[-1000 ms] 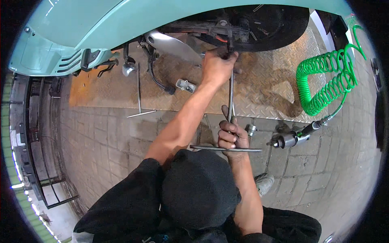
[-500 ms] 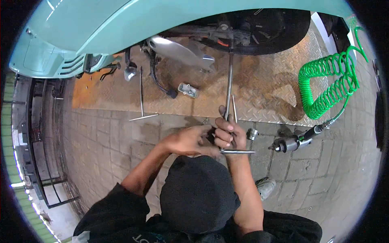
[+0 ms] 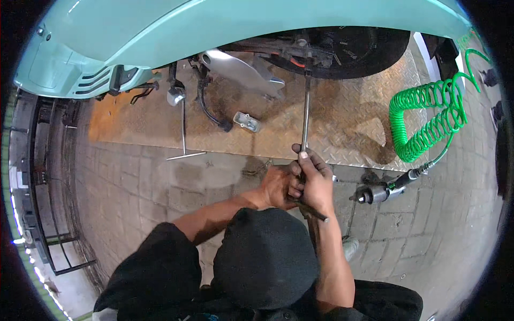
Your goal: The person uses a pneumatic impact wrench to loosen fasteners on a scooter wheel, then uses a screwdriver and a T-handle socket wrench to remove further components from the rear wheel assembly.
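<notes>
Beside the blue-green scooter (image 3: 160, 43), the T-shaped wrench (image 3: 305, 117) reaches near the wheel (image 3: 369, 56). My right hand (image 3: 317, 182) holds its shaft; my left hand (image 3: 276, 187) is at its handle, grip I cannot tell.

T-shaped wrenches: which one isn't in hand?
The wrench farther left, lying partly on the metal plate, its crossbar past the plate's edge. The other wrench is gripped in the right hand and runs up toward the teal scooter.

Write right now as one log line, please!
right hand: gripping T-handle wrench by its shaft; left hand: at its crossbar; far end: at teal vehicle; air tool: on paving
</notes>
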Tool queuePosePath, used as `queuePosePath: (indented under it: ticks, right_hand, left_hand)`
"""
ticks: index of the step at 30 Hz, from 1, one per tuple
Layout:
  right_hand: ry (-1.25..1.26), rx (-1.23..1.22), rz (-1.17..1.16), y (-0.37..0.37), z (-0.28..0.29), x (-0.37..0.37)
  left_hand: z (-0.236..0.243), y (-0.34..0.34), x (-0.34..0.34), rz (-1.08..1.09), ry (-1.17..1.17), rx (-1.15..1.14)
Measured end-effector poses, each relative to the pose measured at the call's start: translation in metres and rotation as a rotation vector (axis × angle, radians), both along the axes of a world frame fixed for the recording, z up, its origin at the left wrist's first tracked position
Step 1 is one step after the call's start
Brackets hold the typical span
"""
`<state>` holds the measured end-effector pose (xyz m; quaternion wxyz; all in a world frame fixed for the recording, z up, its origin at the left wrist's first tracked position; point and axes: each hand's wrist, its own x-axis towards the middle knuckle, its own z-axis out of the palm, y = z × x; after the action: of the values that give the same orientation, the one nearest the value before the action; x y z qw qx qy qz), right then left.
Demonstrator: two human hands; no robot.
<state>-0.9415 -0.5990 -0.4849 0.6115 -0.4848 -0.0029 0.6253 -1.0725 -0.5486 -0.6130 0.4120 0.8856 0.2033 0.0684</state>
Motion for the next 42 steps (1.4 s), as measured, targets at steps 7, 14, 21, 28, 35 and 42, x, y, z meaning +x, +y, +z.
queuePosePath:
  ticks: [7, 14, 21, 28, 35, 42]
  right_hand:
    - [-0.82, -0.082, -0.192, 0.001, 0.013, -0.018]
    - [-1.451, 0.046, 0.256, 0.007, -0.01, 0.016]
    - [-1.083, 0.247, 0.96, -0.063, -0.046, 0.057]
    - [-0.821, 0.209, 1.036, -0.057, -0.045, 0.061]
    - [-1.053, -0.075, 1.09, -0.062, -0.033, 0.067]
    - [-1.354, 0.16, 1.095, -0.07, 0.044, 0.068]
  left_hand:
    - [-0.002, -0.044, 0.029, 0.355, -0.277, -0.713]
    - [0.045, -0.047, 0.048, 0.563, -0.585, -1.278]
    - [0.095, -0.006, 0.022, 0.424, -0.193, 0.163]
    - [0.205, 0.037, 0.009, 0.298, 0.058, -0.327]
    - [0.195, -0.013, 0.019, 0.057, 0.35, 0.352]
    - [0.091, 0.024, -0.022, -0.292, 0.446, 0.442]
